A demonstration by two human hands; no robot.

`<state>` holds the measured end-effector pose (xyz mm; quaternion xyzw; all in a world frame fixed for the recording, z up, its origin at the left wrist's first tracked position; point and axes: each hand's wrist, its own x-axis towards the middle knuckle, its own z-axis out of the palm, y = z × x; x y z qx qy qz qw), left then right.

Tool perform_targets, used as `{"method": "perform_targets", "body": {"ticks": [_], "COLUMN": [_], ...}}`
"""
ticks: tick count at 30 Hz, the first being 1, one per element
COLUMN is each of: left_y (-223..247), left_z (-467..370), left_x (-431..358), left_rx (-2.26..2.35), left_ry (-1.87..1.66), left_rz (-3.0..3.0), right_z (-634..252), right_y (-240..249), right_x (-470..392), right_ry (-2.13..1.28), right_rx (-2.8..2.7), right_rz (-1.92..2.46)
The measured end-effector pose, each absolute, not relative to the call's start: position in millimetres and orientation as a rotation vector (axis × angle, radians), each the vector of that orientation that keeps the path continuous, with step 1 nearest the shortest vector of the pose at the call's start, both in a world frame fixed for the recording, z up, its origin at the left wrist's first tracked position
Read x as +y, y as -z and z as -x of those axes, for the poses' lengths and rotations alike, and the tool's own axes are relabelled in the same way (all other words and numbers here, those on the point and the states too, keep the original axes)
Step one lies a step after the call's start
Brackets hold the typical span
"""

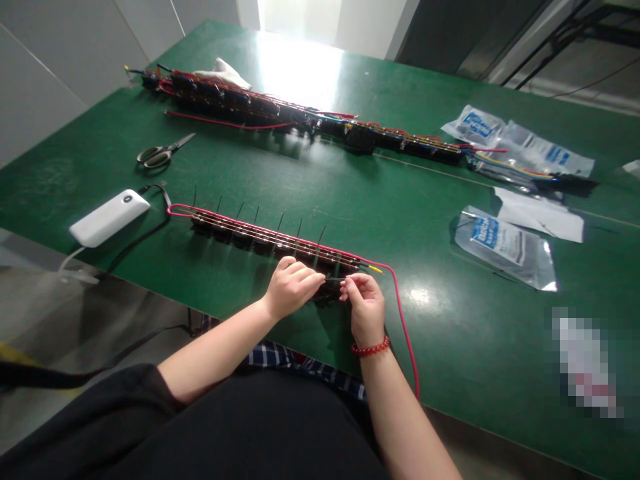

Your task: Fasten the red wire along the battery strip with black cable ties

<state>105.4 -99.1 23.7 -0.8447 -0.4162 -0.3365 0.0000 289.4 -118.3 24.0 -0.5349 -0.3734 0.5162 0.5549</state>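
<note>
In front of me lies a long black strip (240, 235) with red and thin wires running along its top. Several thin black cable ties stick up from it in a row. At the strip's near right end, my left hand (295, 287) is closed, its fingers pinching one end of a thin dark cable tie (335, 279). My right hand (366, 303), with a red bead bracelet on the wrist, pinches the other end. The tie is stretched between the two hands. A thick red wire (400, 300) loops past my right hand toward the table's front edge.
A longer wired black assembly (280, 110) lies across the back of the green table (450, 347). Scissors (157, 157) and a white power bank (110, 218) with cables are at left. Clear plastic bags (505, 247) and white paper (543, 215) lie at right.
</note>
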Motion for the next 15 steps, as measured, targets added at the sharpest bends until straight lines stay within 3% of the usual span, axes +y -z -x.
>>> {"method": "perform_targets", "body": {"ticks": [15], "left_y": [-24.0], "left_z": [-106.7], "left_x": [-98.4], "left_rx": [-1.410], "left_ry": [1.069], "left_rz": [2.623], "right_z": [-287.7], "right_y": [-21.7], "right_x": [-119.1], "right_ry": [-1.189], "right_rx": [-0.929], "right_rz": [1.357]}}
